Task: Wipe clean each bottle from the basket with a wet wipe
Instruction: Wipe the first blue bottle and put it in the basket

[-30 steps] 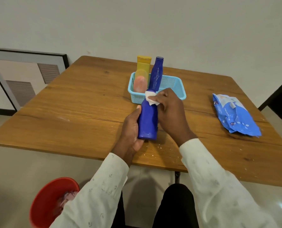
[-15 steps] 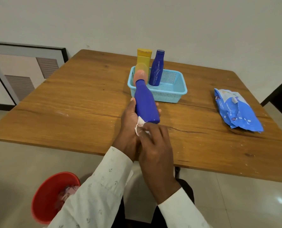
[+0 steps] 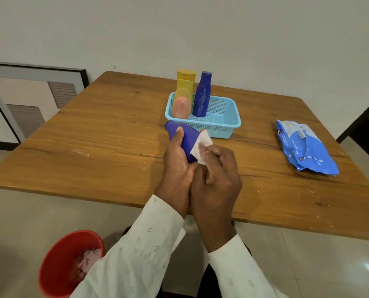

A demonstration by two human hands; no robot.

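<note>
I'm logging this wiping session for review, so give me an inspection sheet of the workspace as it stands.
Surface: wooden table, pale specks and smears.
Job's things: blue bottle held tilted over the table; wet wipe against it; light blue basket holds a yellow bottle, a pink bottle and a dark blue bottle; wipes pack lies at the right.
Clutter: nothing seen.
Grippers: left hand grips the blue bottle; right hand pinches the wet wipe.
Cables: nothing seen.
Surroundings: red bin on the floor, framed picture against the wall.
</note>
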